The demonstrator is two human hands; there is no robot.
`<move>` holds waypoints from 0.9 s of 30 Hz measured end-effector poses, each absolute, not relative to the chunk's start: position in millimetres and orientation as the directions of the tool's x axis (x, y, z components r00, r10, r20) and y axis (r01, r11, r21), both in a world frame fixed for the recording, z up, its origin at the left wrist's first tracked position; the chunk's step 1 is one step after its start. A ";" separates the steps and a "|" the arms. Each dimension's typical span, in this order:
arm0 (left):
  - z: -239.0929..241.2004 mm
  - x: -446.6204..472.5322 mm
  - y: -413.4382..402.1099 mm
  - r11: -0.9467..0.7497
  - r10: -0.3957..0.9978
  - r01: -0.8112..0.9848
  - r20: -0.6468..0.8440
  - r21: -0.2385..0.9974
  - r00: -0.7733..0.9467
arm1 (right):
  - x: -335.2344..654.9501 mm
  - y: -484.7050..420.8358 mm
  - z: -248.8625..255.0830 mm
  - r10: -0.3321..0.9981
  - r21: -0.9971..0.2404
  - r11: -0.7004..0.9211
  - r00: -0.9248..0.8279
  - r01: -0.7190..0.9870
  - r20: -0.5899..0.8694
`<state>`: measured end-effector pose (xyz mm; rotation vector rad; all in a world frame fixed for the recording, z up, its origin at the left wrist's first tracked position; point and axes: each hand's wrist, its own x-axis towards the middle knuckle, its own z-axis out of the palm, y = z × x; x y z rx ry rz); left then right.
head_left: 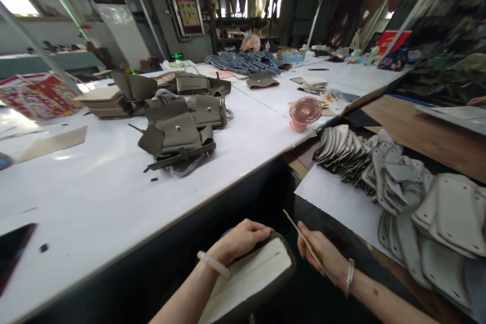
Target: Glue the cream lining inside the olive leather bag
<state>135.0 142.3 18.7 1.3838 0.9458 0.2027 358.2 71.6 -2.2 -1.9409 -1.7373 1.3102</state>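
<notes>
My left hand (242, 241) grips the upper edge of a dark grey-green bag piece (255, 279) with a cream panel facing up. This piece is tilted in front of me, below the table edge, and its lower part runs out of view. To its right, my right hand (323, 252) is closed round a thin pale stick (294, 224) with a yellowish tip. The stick points up and to the left, apart from the bag piece. Nearest to my right hand on the side are grey-white, rounded panels (410, 243) in stacks.
Several grey-green handbags (174, 131) lie on the white table (243, 147). A pink fan (306, 113) stands near its right edge. Farther back are a blue pile (243, 63) and a seated person (250, 40). A dark phone-like object (15, 250) lies at the left edge.
</notes>
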 end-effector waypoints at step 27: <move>-30.3 -22.7 9.6 0.639 0.767 -0.130 -0.640 0.758 0.044 | 342.7 145.2 18.4 0.751 -0.648 0.138 -0.506 0.749 -0.425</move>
